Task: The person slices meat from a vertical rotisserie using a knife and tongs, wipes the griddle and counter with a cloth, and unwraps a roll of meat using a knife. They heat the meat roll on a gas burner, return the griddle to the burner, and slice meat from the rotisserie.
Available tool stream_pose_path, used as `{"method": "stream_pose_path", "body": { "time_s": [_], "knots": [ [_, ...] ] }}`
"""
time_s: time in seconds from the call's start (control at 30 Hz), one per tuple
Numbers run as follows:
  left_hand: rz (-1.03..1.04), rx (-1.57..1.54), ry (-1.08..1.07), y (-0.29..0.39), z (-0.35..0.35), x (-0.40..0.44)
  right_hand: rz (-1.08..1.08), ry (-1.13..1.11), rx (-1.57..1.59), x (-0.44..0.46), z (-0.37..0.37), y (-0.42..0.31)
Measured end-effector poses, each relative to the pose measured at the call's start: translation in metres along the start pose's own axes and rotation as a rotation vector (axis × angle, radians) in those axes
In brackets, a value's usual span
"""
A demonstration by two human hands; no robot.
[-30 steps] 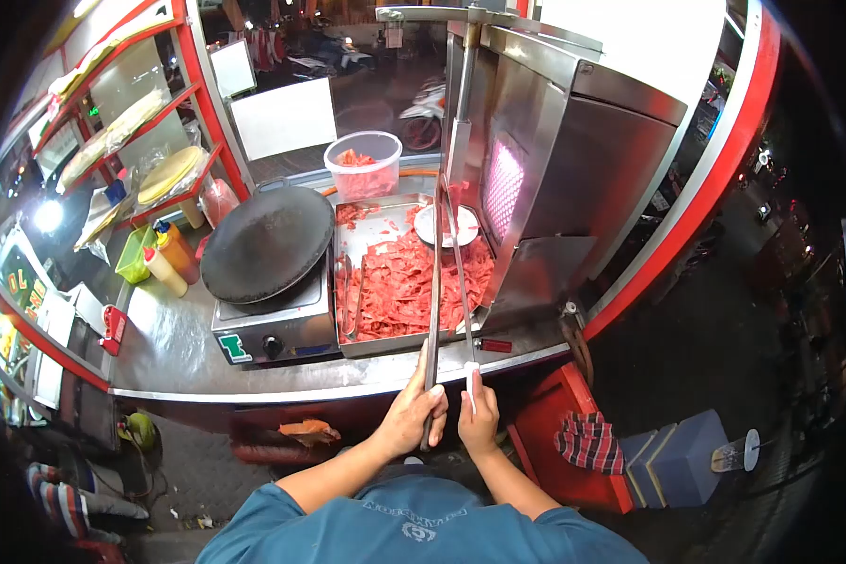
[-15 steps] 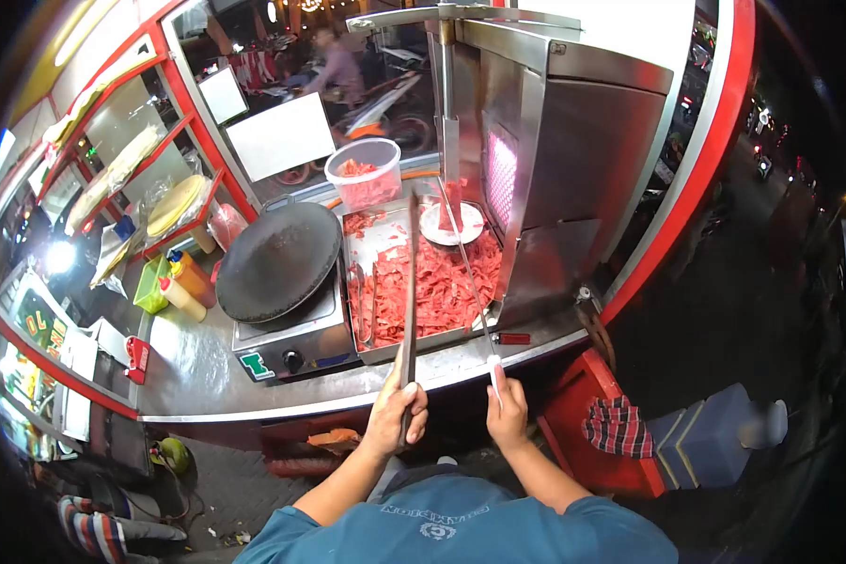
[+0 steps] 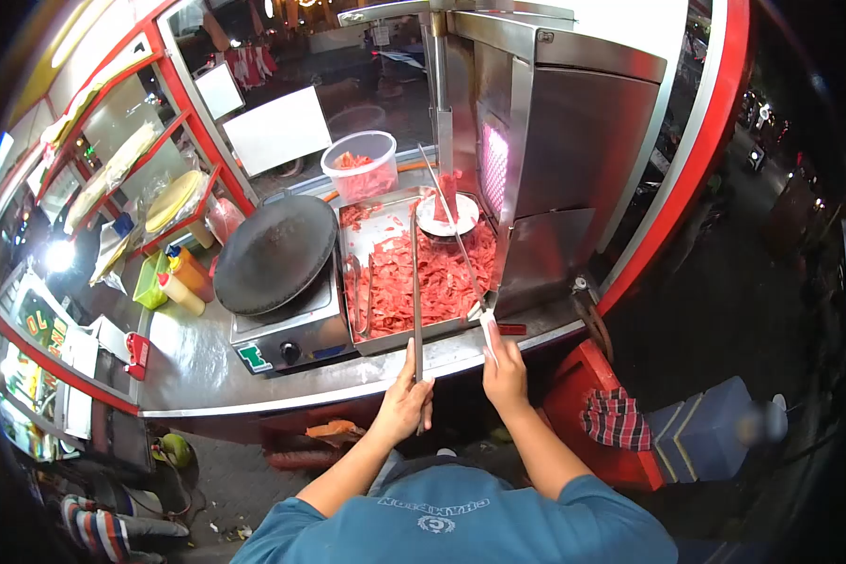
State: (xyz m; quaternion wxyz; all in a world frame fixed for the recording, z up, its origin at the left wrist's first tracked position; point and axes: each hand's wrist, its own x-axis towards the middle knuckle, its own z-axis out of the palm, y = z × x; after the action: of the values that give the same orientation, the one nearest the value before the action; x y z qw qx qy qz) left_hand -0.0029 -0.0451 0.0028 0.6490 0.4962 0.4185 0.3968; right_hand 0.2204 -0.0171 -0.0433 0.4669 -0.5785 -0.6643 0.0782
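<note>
My left hand [image 3: 404, 402] is closed round the lower part of a long dark rod [image 3: 417, 310], which points up over the meat tray. My right hand [image 3: 505, 371] grips the white handle of a long thin knife [image 3: 455, 226], its blade slanting up and left over the tray. Blade and rod are apart. Sliced reddish meat [image 3: 423, 282] fills much of the metal tray [image 3: 385, 346], with tongs [image 3: 359, 296] lying at its left side. A small piece of meat stands on the spit over a round white plate [image 3: 432, 218], beside the glowing grill [image 3: 494, 164].
A dark round pan [image 3: 277, 254] covers the burner left of the tray. Behind the tray stands a clear tub [image 3: 360, 167] with meat. Sauce bottles [image 3: 180, 293] and a green basket [image 3: 150, 280] are at the left. The metal grill housing [image 3: 578, 141] rises at the right.
The view has shifted. The knife and rod, close together a second ago, are now apart. Since half a second ago my right hand has moved up towards the tray's front edge.
</note>
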Motion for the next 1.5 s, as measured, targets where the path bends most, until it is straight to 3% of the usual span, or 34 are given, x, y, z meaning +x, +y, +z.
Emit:
{"method": "stream_pose_path", "body": {
  "time_s": [0.17, 0.23, 0.43, 0.53, 0.67, 0.83, 0.93, 1.13, 1.3, 1.33, 1.43, 1.5],
  "knots": [
    [0.017, 0.02, -0.017, 0.004, 0.001, 0.011, -0.01, 0.014, 0.021, -0.077, -0.011, 0.03],
    [0.019, 0.072, -0.006, 0.012, 0.007, 0.009, -0.027, 0.033, 0.021, -0.054, -0.011, 0.02],
    [0.032, 0.103, 0.037, 0.016, 0.018, 0.015, 0.1, -0.19, -0.188, 0.027, -0.026, -0.02],
    [0.045, 0.105, 0.038, 0.014, 0.012, 0.024, 0.089, -0.25, -0.074, 0.008, -0.08, -0.038],
    [0.039, 0.097, 0.024, 0.015, 0.009, 0.025, 0.267, -0.403, 0.23, 0.004, -0.158, -0.068],
    [-0.06, 0.101, -0.027, 0.008, 0.009, -0.024, 0.057, -0.125, 0.146, 0.01, -0.106, -0.052],
    [0.007, 0.001, -0.045, 0.0, 0.016, -0.045, -0.051, -0.019, 0.04, 0.008, -0.047, -0.023],
    [-0.029, 0.01, -0.039, 0.002, 0.02, -0.044, -0.108, 0.044, 0.022, 0.011, -0.003, 0.008],
    [-0.012, 0.001, -0.04, 0.002, 0.024, -0.042, -0.004, -0.03, 0.02, -0.015, -0.001, 0.022],
    [-0.023, -0.014, -0.04, 0.002, 0.02, -0.038, -0.142, 0.053, 0.044, -0.031, 0.001, 0.033],
    [-0.041, 0.025, -0.035, 0.002, 0.019, -0.034, -0.112, 0.006, -0.022, -0.062, -0.008, 0.04],
    [-0.03, 0.067, -0.036, 0.006, 0.022, -0.035, -0.155, 0.065, 0.093, -0.035, 0.004, 0.035]
  ]
}}
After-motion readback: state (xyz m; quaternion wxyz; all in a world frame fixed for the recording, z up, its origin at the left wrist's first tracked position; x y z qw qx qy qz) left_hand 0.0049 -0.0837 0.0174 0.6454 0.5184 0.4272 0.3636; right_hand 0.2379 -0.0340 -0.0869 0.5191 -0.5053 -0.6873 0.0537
